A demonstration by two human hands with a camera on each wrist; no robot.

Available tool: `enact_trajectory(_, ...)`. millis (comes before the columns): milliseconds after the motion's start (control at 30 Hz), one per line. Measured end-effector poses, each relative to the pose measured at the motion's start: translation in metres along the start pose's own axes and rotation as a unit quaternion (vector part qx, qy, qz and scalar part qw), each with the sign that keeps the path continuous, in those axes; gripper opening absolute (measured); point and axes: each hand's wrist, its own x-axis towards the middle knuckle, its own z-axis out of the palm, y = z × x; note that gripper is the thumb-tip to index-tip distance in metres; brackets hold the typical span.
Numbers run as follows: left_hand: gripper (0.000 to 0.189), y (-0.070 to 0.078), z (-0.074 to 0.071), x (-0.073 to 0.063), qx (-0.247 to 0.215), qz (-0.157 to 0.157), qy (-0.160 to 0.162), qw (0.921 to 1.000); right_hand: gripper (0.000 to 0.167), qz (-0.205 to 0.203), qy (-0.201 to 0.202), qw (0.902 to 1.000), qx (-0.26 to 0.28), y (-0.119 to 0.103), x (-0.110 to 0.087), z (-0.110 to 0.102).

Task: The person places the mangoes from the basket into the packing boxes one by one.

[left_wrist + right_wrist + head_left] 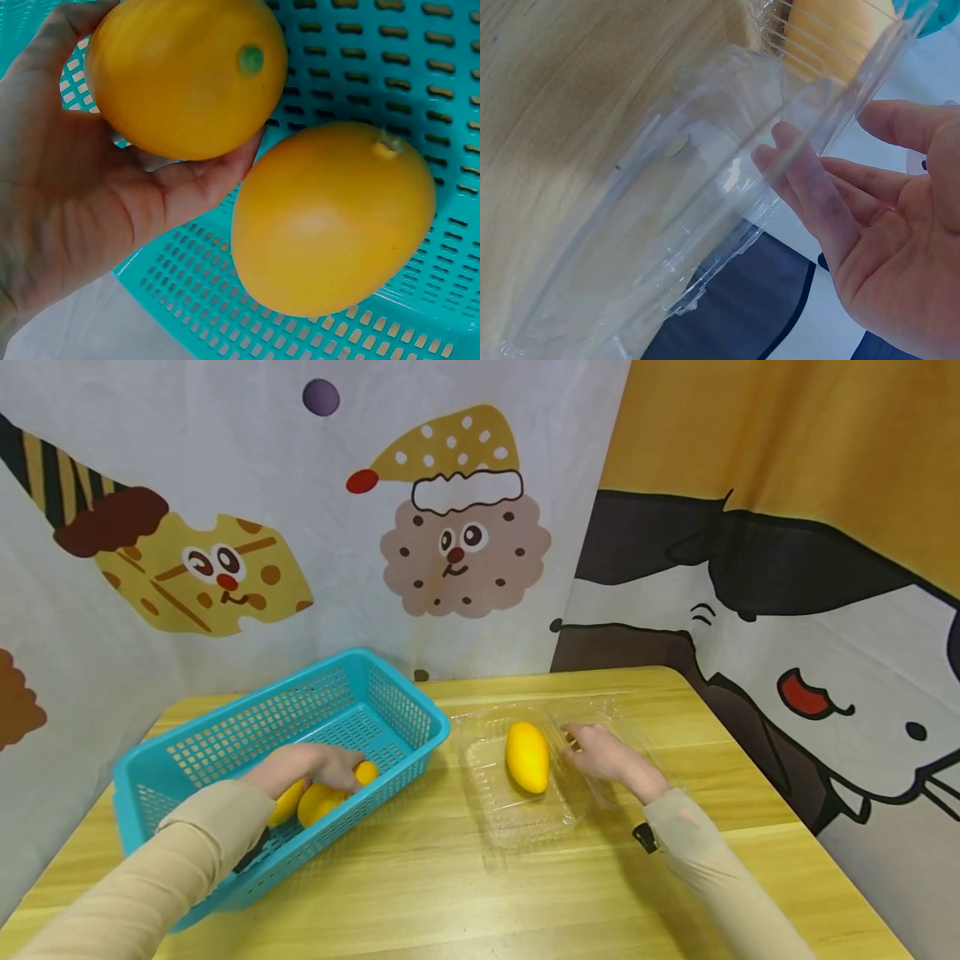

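In the head view my left hand [335, 768] reaches into a blue plastic basket [255, 702]. The left wrist view shows its thumb and fingers gripping an orange [187, 75] with a green stem spot. Touching its fingertips is a second yellow-orange fruit [334, 225] with a short stem. A yellow mango [527, 757] lies in one half of a clear plastic clamshell box [517, 835]. My right hand [597, 752] is at the box's lid side. Its fingers show through the clear plastic, and its thumb lies against the rim on the other side.
A yellow elongated fruit [287, 802] lies in the basket under the left wrist. Basket and box stand on a wood-grain table [420, 893]. Behind the table hangs a cartoon-printed curtain [465, 643].
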Motion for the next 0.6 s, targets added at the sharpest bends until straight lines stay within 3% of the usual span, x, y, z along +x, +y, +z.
enact_trajectory(300, 0.082, 0.002, -0.005, -0.008, 0.031, -0.005, 0.012, 0.9994, 0.049, 0.003, 0.000, 1.0000, -0.001, 0.000, 0.001, -0.001)
enact_trajectory(467, 0.085, -0.001, -0.012, -0.014, 0.009, 0.010, 0.014, 0.9998, 0.049, 0.003, 0.000, 1.0000, -0.001, 0.000, 0.000, -0.001)
enact_trajectory(600, 0.075, -0.003, -0.019, -0.019, -0.007, 0.033, 0.030, 0.9990, 0.049, 0.001, -0.001, 1.0000, -0.001, 0.000, 0.000, 0.000)
